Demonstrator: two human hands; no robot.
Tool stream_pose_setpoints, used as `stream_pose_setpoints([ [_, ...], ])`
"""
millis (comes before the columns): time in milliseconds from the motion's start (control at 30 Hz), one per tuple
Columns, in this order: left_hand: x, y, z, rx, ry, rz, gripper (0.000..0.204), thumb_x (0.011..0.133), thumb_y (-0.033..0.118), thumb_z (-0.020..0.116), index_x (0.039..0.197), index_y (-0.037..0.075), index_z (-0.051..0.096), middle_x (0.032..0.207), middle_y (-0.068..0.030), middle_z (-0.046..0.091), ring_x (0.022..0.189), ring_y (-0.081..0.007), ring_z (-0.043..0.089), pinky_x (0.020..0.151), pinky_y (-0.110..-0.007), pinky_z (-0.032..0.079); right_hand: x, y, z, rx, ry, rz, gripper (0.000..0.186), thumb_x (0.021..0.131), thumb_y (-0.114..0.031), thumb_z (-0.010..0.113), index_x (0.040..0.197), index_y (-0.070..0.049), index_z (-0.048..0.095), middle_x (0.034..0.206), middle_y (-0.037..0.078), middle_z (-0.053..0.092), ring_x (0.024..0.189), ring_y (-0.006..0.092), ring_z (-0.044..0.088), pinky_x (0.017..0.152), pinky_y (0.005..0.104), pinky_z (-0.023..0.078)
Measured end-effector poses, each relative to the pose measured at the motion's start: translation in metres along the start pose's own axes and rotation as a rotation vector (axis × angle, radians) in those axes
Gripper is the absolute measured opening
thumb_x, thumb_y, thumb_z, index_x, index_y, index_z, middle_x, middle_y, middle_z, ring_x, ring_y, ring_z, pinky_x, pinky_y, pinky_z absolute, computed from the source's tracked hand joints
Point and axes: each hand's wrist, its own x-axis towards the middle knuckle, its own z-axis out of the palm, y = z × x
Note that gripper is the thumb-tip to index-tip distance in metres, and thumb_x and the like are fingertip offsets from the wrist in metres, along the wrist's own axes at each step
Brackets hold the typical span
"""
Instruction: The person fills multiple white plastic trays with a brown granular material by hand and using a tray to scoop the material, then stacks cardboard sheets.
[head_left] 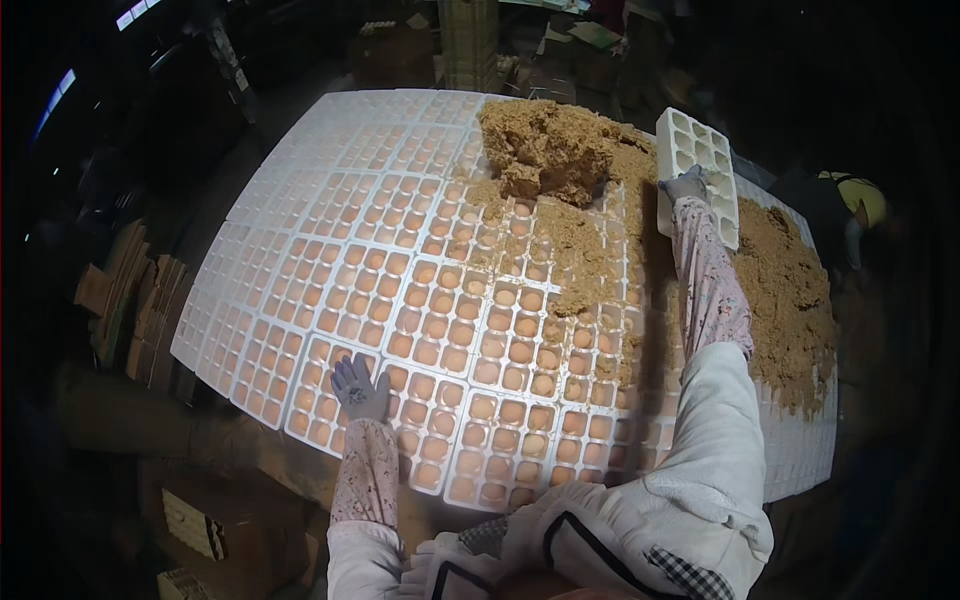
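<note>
L hand (pixel 360 392) spread over tray (pixel 296 390) — rnd tan pcs (pixel 319 433) (in cells) | R hand (pixel 686 186) gripping wht multi-cell tray (pixel 700 145)

Grey-gloved hands (pixel 361 391), floral oversleeves (pixel 712 280), white jacket (pixel 716 425)

Brown boards (pixel 150 310) lean in bundles at far L; a brown box (pixel 245 545) sits lower L. Bright strips of light (pixel 137 13) cut the dark bkgd, upper L. A pale column (pixel 468 45) stands top ctr, w/ a greenish sheet (pixel 595 35) to its R. Far R, a person w/ a yellow patch (pixel 860 202) shows, partly lost in shadow.
</note>
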Motion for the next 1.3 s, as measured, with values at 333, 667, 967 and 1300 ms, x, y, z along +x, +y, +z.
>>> stream_pose_setpoints([
  [333,0.015,0.013,-0.003,-0.075,0.079,0.143,0.062,0.081,0.039,0.059,0.129,0.003,0.045,0.135,-0.0271,0.039,0.129,-0.0432,0.033,0.111,-0.057,0.016,0.086,-0.040,0.102,-0.066,0.035,-0.282,0.095,0.069,-0.036,0.075,0.144,-0.003,0.029,0.147,0.022,0.030,0.131,0.0368,0.039,0.107,0.0412,0.035],
  [667,0.017,0.004,0.004,-0.134,0.108,0.174,0.069,0.082,0.044,0.058,0.135,0.003,0.041,0.138,-0.0264,0.036,0.130,-0.0427,0.032,0.111,-0.057,0.017,-0.038,-0.105,0.013,-0.496,0.187,-0.594,0.093,0.062,-0.037,0.081,0.138,-0.005,0.039,0.128,0.019,0.047,0.114,0.0364,0.052,0.096,0.0442,0.043],
  [967,0.027,-0.024,0.004,-0.377,-0.163,0.205,0.082,0.086,0.052,0.053,0.144,0.001,0.024,0.147,-0.0268,0.024,0.138,-0.0410,0.018,0.112,-0.057,0.009,-0.269,-0.208,0.044,-0.325,0.041,-0.953,0.094,0.063,-0.029,0.080,0.140,-0.002,0.034,0.127,0.022,0.046,0.115,0.0379,0.049,0.098,0.0427,0.041],
  [1300,0.102,-0.183,-0.058,-0.328,-0.085,0.123,0.095,0.083,0.056,0.059,0.149,0.006,0.013,0.152,-0.0274,0.012,0.142,-0.0436,0.007,0.113,-0.056,0.005,-0.266,-0.260,-0.034,0.061,0.280,-0.803,0.091,0.074,-0.029,0.078,0.145,-0.001,0.028,0.139,0.021,0.039,0.124,0.0325,0.046,0.102,0.0369,0.041],
])
